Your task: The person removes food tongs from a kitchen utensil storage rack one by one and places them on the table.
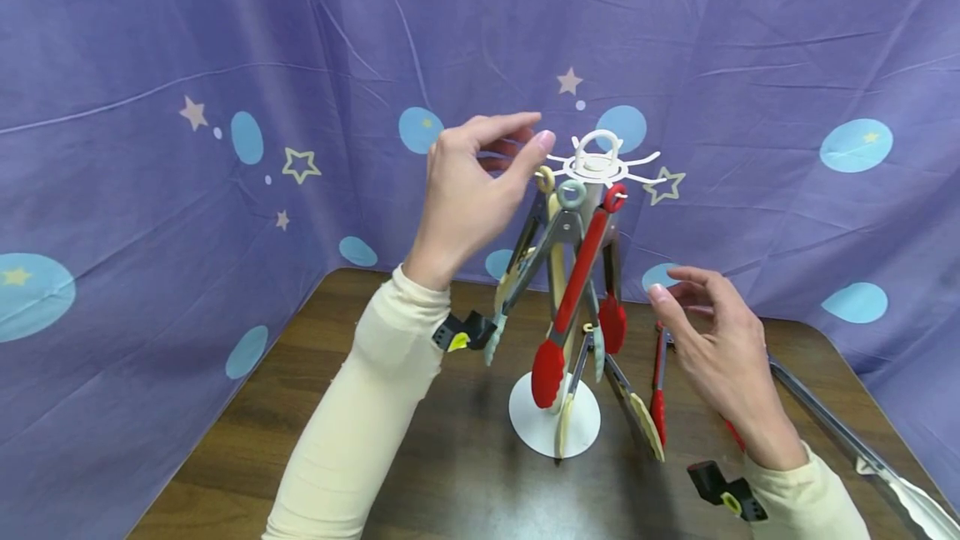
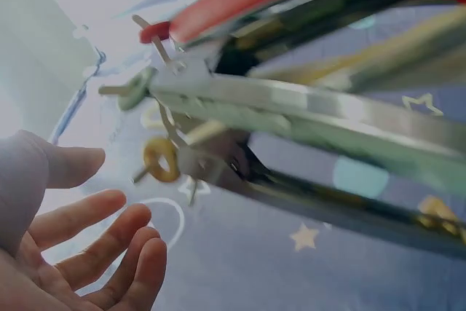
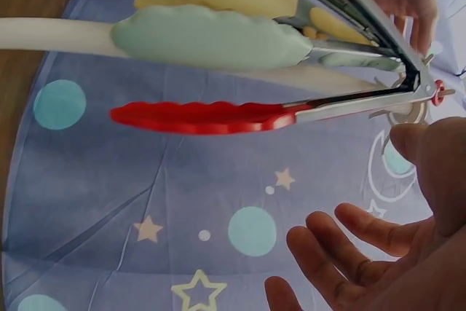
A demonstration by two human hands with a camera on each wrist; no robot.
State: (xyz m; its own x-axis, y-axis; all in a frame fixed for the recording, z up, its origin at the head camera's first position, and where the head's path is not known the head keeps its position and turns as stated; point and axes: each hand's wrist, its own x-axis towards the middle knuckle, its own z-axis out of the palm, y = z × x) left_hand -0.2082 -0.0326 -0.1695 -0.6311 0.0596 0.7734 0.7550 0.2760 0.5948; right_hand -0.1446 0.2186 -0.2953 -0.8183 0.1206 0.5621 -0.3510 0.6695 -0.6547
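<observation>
Red tongs (image 1: pixel 576 290), pale green tongs (image 1: pixel 540 252) and yellow tongs (image 1: pixel 546 180) hang by their end rings from the hooks of a white rack (image 1: pixel 600 167). My left hand (image 1: pixel 480 190) is raised beside the rack's top, its thumb close to the yellow ring; nothing is held. In the left wrist view those fingers (image 2: pixel 124 234) are loosely bent, apart from the rings. Lower down, my right hand (image 1: pixel 716 348) hovers to the right of the rack with relaxed, empty fingers. The right wrist view has the red tongs (image 3: pixel 211 117) hanging spread, above that hand.
Another pair of yellow tongs (image 1: pixel 647 425) stands spread by the rack's round base (image 1: pixel 525 415). More red tongs (image 1: pixel 658 390) lie beside my right hand, which partly hides them. Long metal tongs (image 1: pixel 825 415) lie along the right of the wooden table (image 1: pixel 450 473). Purple curtains enclose it.
</observation>
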